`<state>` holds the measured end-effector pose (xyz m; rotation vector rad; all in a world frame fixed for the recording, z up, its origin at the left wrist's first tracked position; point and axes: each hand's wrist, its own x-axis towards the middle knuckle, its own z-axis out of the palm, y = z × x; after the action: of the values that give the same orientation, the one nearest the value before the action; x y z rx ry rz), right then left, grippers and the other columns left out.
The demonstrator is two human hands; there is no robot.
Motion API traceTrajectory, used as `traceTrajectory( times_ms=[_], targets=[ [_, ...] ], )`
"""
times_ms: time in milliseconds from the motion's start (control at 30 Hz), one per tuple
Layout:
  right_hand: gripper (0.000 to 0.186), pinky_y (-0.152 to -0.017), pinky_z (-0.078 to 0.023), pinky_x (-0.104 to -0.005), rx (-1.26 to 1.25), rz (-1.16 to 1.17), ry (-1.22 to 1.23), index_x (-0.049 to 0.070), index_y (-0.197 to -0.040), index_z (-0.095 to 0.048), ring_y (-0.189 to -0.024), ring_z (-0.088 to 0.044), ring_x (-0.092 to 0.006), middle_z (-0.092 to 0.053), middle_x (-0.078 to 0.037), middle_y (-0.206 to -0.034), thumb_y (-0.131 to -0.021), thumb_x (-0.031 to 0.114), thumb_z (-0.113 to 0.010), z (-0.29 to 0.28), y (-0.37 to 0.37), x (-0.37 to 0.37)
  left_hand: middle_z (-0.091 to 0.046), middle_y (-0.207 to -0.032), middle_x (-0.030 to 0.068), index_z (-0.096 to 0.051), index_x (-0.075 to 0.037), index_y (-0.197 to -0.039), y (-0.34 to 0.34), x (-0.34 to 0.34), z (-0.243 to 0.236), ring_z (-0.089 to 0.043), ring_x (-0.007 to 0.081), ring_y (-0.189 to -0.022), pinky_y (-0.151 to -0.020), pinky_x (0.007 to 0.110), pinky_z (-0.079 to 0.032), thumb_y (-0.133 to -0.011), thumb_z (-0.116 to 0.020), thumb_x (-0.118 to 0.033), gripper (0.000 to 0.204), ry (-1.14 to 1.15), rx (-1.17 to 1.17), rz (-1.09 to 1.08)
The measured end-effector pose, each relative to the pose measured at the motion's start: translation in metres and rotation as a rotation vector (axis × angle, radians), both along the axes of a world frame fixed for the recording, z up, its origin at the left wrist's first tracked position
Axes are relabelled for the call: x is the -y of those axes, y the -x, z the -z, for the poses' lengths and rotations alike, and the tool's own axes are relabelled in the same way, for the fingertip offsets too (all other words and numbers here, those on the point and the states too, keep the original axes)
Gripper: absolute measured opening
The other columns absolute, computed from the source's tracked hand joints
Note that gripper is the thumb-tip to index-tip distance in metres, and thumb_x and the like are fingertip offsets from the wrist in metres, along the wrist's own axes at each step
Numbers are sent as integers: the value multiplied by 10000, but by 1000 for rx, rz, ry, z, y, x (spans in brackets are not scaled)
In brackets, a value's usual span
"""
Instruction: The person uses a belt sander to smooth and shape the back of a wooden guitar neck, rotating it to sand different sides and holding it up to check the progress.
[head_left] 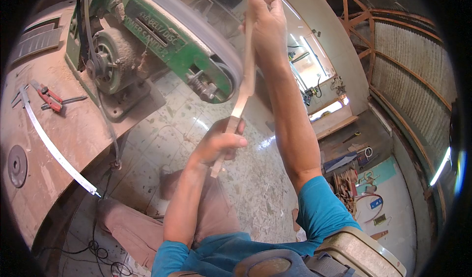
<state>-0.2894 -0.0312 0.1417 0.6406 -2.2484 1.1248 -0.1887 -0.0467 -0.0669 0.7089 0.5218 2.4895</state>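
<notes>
Head view: the left hand (222,140) grips the lower part of a wooden piece (241,106), thumb across it and a short end jutting out below the hand; the right hand (266,23) is closed round the upper part, above and to the right of the left hand. Between the hands, the wood's stepped stretch lies at the rounded nose of a sanding belt (199,23); whether they touch, I cannot tell. The belt's blur suggests it is running. Done well, this wants light, even pressure from both hands and a steady sweep over the nose, since dwelling could gouge the wood. Fingers should stay clear of the belt, up and left of the left hand, and the grip firm against any snatch.
</notes>
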Motion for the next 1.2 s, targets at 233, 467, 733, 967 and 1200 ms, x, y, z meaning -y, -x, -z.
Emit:
traceTrajectory(
  times_ms=[233,467,733,967,1200],
  targets=[
    [634,-772,-561,-400,-298,270,-236,-44,-1288,-474,-784,-669,-258,-671,-175,-1002,-919,389,-754,-6,16,-7,-464,-733,-29,-505,-84,-1051,38,-32,23,-382,42,-467,-402,198,-300,-711,-806,-248,482,-394,-168,470],
    [353,-694,-569,-411,35,182,130,-24,-1123,-519,-739,-667,-238,-681,-176,-939,-1000,300,-583,-18,26,-80,-517,-749,-35,-593,-64,-1076,22,-36,-9,-445,50,-536,-450,206,-379,-837,-778,-308,388,289,-99,-97],
    [421,-593,-519,-330,131,-409,589,-7,-1100,-518,-676,-595,-174,-630,-121,-858,-1082,384,-363,-32,-23,-98,-735,-939,242,-611,27,-1076,-51,-40,-54,-723,401,-905,-784,467,-556,-712,-902,-402,633,940,-87,-1063],
    [436,-616,-505,-327,102,-552,516,15,-1208,-500,-719,-580,-174,-604,-109,-909,-1085,405,-351,-36,-30,-77,-747,-973,214,-633,36,-1109,-57,-30,-55,-735,345,-916,-815,429,-553,-708,-916,-356,627,940,-45,-1093],
    [428,-667,-491,-326,118,-513,455,17,-1254,-499,-744,-548,-184,-591,-111,-931,-1093,386,-356,-28,-26,-48,-743,-958,212,-641,41,-1063,-48,-16,-45,-738,322,-894,-805,409,-557,-712,-920,-324,579,884,4,-1083]
  ],
)
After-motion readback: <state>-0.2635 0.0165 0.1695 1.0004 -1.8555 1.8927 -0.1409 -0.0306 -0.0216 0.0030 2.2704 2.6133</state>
